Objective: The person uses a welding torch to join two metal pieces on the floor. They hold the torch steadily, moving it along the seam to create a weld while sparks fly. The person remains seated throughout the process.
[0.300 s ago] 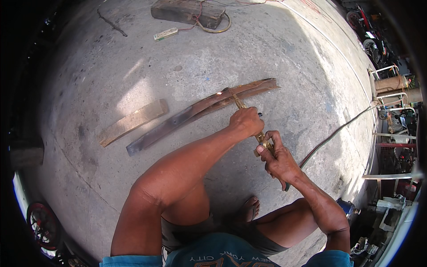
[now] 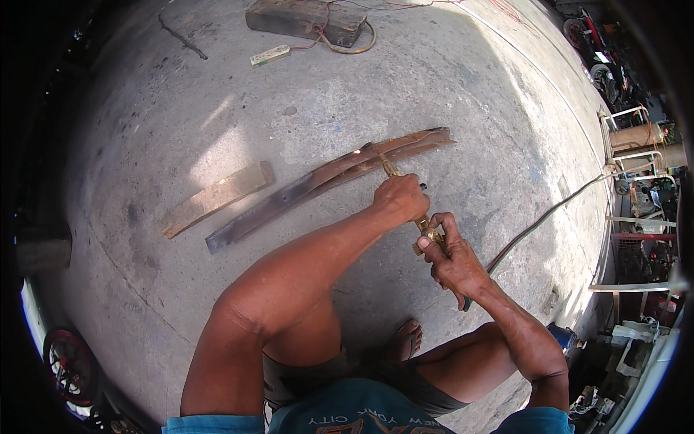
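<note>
A brass cutting torch (image 2: 391, 168) lies between both of my hands, its tip at a rusty metal channel bar (image 2: 311, 184) on the concrete floor. A small bright glowing spot shows on the bar just left of the tip. My left hand (image 2: 400, 197) is closed round the front of the torch. Behind it, my right hand (image 2: 457, 264) grips the rear body by the valves, thumb and forefinger at a brass knob. From beneath the right hand a dark twin hose (image 2: 538, 218) runs off to the right.
Left of the bar lies a short wooden block (image 2: 217, 199). Farther off are a heavy timber (image 2: 307, 22), a power strip (image 2: 270, 55) with its cord, and a thin stick (image 2: 182, 37). Gas cylinders (image 2: 636, 136), metal racks and clutter line the right side. A wheel (image 2: 70, 367) stands at lower left.
The glowing spot on the bar looks slightly smaller. Both hands and the torch have stayed practically in place.
</note>
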